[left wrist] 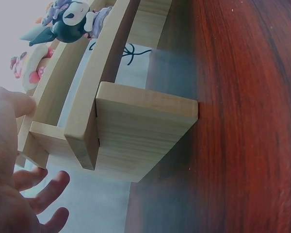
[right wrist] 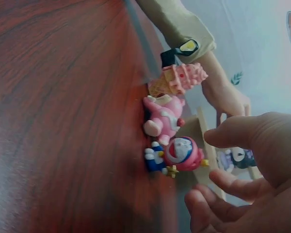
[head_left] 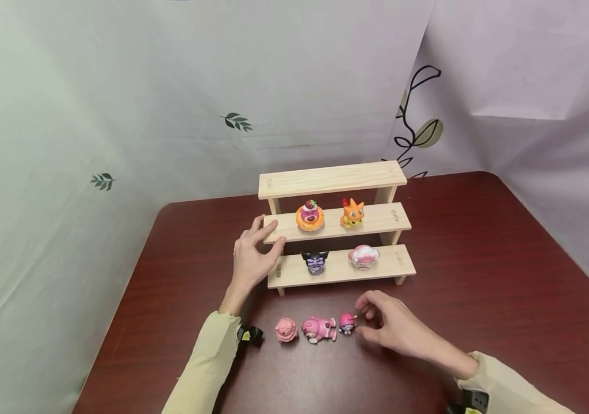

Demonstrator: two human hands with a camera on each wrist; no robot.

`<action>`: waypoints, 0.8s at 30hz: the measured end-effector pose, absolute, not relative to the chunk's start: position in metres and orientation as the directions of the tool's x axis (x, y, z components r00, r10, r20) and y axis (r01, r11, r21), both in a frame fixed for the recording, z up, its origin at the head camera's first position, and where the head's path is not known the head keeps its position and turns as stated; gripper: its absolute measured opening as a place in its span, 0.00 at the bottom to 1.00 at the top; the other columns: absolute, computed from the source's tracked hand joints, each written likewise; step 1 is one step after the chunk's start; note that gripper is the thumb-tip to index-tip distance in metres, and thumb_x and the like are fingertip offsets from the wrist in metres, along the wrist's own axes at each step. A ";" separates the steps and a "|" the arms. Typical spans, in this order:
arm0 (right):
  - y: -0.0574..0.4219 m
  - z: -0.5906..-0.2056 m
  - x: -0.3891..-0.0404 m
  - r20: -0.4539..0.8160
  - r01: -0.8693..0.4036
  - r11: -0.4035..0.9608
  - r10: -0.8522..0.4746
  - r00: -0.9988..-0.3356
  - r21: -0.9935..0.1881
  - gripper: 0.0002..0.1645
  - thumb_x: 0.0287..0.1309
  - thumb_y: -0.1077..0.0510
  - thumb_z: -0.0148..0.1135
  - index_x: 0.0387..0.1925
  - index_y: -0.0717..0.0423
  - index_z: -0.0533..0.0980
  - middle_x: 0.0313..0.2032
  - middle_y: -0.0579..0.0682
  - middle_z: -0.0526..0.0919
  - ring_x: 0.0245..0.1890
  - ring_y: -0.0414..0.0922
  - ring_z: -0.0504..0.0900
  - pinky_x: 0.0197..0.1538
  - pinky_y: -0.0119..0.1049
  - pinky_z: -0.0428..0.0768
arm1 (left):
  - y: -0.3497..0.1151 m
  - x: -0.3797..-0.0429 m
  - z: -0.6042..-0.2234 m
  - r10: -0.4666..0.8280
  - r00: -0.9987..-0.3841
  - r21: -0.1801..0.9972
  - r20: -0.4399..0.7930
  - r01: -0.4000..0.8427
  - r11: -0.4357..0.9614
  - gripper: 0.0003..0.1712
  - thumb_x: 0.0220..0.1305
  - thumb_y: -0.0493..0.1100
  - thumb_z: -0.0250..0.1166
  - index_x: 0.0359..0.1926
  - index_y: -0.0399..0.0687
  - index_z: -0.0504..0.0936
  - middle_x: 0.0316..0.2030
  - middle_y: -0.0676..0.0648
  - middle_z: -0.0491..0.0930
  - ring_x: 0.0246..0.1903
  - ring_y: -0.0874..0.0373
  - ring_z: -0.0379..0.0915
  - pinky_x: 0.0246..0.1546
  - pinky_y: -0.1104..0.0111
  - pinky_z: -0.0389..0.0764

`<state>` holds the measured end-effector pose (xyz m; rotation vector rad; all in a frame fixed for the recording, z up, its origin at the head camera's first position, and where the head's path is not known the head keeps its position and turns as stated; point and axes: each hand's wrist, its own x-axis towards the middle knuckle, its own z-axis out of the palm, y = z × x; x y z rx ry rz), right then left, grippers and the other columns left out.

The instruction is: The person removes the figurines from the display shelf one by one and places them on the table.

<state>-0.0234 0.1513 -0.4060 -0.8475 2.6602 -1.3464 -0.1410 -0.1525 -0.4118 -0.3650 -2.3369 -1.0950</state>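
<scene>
A three-tier wooden display shelf (head_left: 333, 179) stands on the table. At the left end of its middle board, my left hand (head_left: 254, 254) holds on, thumb at the front edge and index finger over the top. In front of the shelf, my right hand (head_left: 395, 323) hovers with thumb and fingers apart and nothing between them. Just left of its fingertips is a small pink-capped figurine (right wrist: 180, 151) with a blue and white body. Beside that lies a pink bear figurine (head_left: 318, 329), and farther left a pink ice cream cone figurine (right wrist: 178, 79).
The middle board bears an orange-ringed figurine (head_left: 310, 217) and an orange eared figurine (head_left: 353, 213). On the bottom board are a black-and-purple figurine (head_left: 315, 263) and a pink-and-white one (head_left: 363, 257). Pale cloth (head_left: 196, 69) hangs behind the dark red table (head_left: 481, 247).
</scene>
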 end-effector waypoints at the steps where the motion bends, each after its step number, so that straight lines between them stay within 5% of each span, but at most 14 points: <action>1: 0.152 -0.404 -0.024 0.200 -0.448 0.459 -0.492 -0.847 -0.767 0.18 0.46 0.65 0.76 0.38 0.57 0.77 0.33 0.43 0.79 0.31 0.40 0.78 0.35 0.35 0.78 | -0.153 -0.141 -0.412 0.019 -0.824 0.630 0.567 0.448 0.635 0.23 0.56 0.46 0.73 0.54 0.46 0.87 0.61 0.39 0.77 0.45 0.39 0.78 0.45 0.46 0.72; 9: 0.158 -0.381 -0.034 0.294 -0.499 0.431 -0.459 -0.838 -0.752 0.13 0.49 0.69 0.72 0.35 0.54 0.79 0.27 0.36 0.79 0.27 0.33 0.78 0.28 0.34 0.77 | -0.153 -0.141 -0.412 0.018 -0.826 0.635 0.563 0.447 0.630 0.23 0.56 0.46 0.73 0.54 0.47 0.87 0.61 0.40 0.77 0.46 0.39 0.78 0.46 0.46 0.71; 24: 0.168 -0.353 -0.067 0.423 -0.511 0.536 -0.288 -0.859 -0.672 0.17 0.48 0.72 0.71 0.40 0.58 0.79 0.35 0.46 0.83 0.31 0.39 0.81 0.30 0.36 0.80 | -0.153 -0.140 -0.411 0.024 -0.830 0.637 0.557 0.445 0.630 0.23 0.57 0.47 0.72 0.54 0.46 0.87 0.61 0.37 0.76 0.47 0.38 0.77 0.47 0.44 0.71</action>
